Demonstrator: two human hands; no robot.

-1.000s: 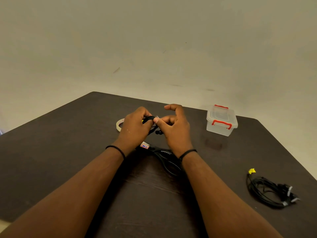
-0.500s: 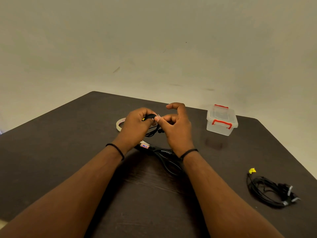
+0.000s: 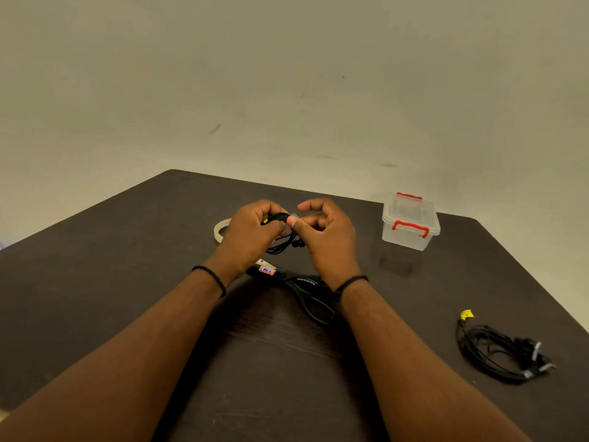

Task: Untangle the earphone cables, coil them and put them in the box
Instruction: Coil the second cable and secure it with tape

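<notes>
Earphone cable, black and looped into a small coil, is held above the middle of a dark wooden table. The left hand has its fingers curled round the coil. The right hand pinches a bit of clear tape against the coil with its thumb. Beneath the wrists lie black-handled scissors. A roll of tape sits just beside the left hand at nine o'clock. At two o'clock, near the far edge, stands a clear plastic box, lid on, red clips. At four o'clock, near the right edge, lies a second black cable bundle with a yellow tag. Bare tabletop spreads at eight o'clock. A plain pale wall rises behind.
</notes>
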